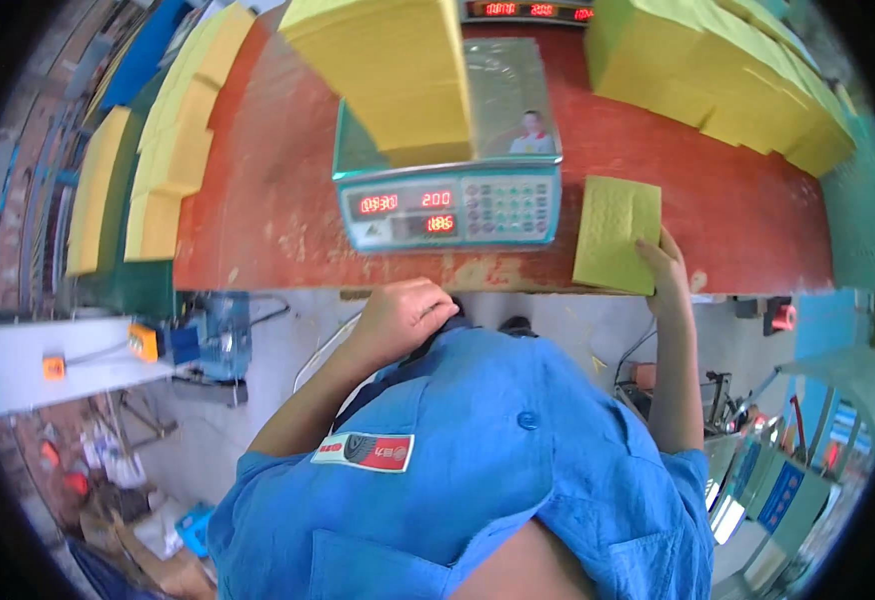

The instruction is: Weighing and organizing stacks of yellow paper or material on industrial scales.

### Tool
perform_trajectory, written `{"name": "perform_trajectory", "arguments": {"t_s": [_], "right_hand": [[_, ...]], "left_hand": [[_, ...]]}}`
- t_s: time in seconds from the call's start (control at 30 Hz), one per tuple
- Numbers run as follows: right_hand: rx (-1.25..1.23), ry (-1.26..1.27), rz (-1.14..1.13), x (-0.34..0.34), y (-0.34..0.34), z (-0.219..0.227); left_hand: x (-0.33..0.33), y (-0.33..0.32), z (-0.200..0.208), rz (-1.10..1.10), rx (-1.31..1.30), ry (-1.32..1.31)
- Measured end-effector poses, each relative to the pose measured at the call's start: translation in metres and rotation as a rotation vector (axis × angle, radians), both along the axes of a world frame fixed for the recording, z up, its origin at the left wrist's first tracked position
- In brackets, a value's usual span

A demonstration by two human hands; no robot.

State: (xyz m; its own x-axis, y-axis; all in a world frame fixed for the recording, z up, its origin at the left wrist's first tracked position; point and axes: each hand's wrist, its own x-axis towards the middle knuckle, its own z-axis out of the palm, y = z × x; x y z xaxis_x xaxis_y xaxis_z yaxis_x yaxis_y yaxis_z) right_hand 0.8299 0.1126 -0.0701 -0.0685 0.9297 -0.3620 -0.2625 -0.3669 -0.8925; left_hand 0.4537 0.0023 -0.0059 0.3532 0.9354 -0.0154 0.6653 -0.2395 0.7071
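A flat stack of yellow paper (613,225) lies at the front edge of the red table, to the right of the scale. My right hand (668,272) grips its right edge, thumb on top and fingers partly hidden. My left hand (405,316) hangs just in front of the table edge, its fingers curled together with nothing visible in them. Before me stands a digital scale (453,212) with lit red digits and a keypad. A tall yellow paper stack (388,75) rests on the left half of its pan.
Yellow stacks line the table's left side (173,150) and far right (718,80). A second red display (528,11) shows at the back. The red tabletop (258,200) has a worn front edge. Metal equipment (768,490) stands at lower right, cardboard and clutter (148,540) at lower left.
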Motion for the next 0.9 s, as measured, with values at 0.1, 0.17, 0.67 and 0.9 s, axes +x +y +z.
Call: {"name": "perform_trajectory", "arguments": {"t_s": [0.1,0.17,0.67,0.9], "right_hand": [[-0.022,-0.045,0.066,-0.006,0.01,-0.008],[0.022,-0.078,0.092,-0.006,0.014,-0.009],[0.357,-0.836,-0.102,0.015,0.011,0.017],[0.464,-0.454,-0.035,-0.029,-0.002,0.043]], "left_hand": [[-0.006,-0.018,-0.004,0.168,0.011,-0.003],[-0.005,-0.025,-0.004,0.222,-0.007,0.002],[-0.034,0.041,0.126,0.389,0.632,-0.078],[-0.044,0.144,0.201,0.143,0.794,0.031]]}}
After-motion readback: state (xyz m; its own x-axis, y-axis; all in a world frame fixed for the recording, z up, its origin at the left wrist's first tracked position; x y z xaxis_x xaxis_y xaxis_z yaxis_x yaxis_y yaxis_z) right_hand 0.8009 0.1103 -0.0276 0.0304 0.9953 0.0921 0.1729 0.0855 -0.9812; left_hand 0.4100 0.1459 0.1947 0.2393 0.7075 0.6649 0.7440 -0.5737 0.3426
